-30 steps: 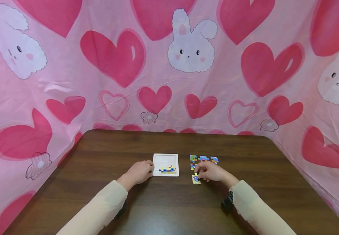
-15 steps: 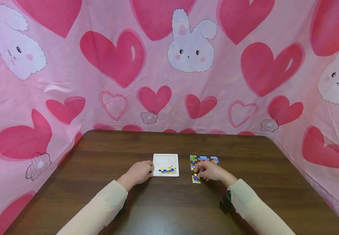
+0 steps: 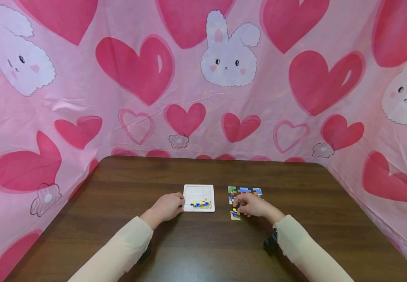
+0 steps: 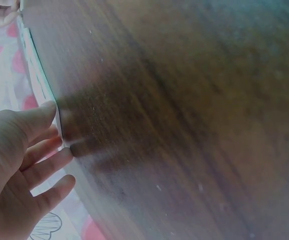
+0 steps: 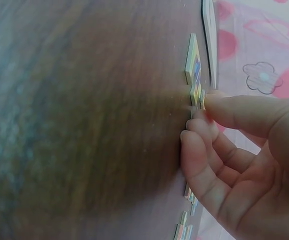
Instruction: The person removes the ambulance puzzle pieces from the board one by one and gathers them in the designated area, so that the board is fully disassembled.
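Observation:
A white puzzle tray (image 3: 188,210) lies flat on the table, with a yellow truck picture with blue wheels along its near side. My left hand (image 3: 166,205) holds the tray's near left corner, thumb and fingertips at the rim, as the left wrist view shows. To the tray's right, my right hand (image 3: 254,205) is low over the loose pieces. In the right wrist view its thumb and fingers pinch a small puzzle piece (image 5: 203,99), mostly hidden by them. Just beside these fingertips a yellow and blue puzzle piece (image 3: 235,216) lies on the table.
Several jigsaw pieces (image 3: 244,190) lie in rows behind my right hand, which partly covers them. The dark wooden table (image 3: 203,243) reaches back to a pink cloth (image 3: 196,90) printed with hearts and rabbits. A dark wrist device (image 3: 271,243) hangs under the right sleeve.
The right hand stays over the same spot; its wrist and sleeve have shifted slightly left. The yellow and blue piece has shifted very little. The left hand and tray have not moved.

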A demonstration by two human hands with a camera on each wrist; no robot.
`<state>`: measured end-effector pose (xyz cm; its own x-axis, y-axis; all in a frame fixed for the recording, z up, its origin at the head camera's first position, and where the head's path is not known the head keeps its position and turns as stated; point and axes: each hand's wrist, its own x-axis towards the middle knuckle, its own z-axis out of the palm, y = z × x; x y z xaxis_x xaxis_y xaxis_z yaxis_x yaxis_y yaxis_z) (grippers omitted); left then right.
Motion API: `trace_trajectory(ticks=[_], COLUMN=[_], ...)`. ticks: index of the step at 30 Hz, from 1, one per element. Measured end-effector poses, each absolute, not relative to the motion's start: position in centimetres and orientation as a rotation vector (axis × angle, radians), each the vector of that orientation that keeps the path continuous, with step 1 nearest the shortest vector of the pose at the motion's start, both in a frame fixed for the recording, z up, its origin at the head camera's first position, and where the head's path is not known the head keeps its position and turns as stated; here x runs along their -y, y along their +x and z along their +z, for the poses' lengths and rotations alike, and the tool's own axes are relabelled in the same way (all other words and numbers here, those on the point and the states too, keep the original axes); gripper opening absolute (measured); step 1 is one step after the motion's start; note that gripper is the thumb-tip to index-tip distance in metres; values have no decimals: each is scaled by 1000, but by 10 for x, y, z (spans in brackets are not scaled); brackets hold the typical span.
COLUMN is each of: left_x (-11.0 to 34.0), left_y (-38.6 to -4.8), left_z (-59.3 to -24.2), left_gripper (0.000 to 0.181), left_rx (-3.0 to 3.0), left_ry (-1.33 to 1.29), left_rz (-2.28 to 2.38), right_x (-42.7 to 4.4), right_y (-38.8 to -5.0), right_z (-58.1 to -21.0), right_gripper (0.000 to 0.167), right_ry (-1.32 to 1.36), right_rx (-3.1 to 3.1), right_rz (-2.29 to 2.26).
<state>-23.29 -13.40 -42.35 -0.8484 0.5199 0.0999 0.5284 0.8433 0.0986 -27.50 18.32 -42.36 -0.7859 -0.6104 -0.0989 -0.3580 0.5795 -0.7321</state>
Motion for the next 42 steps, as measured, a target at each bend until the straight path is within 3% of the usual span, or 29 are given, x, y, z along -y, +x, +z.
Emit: trace_trajectory(ticks=[20, 42], left_x=[135, 134], left_y=[-234, -233], left_z=[-425, -423], left_gripper=[7, 8], left_rx=[2949, 2951], left_ry=[-835, -833], left_rz=[-208, -223], right_x=[-172, -119], right_y=[-282, -286], right_z=[-413, -401], right_gripper=[11, 23], right_ry=[-864, -890], right_rx=[-2501, -2501], right_rz=[-1063, -1144])
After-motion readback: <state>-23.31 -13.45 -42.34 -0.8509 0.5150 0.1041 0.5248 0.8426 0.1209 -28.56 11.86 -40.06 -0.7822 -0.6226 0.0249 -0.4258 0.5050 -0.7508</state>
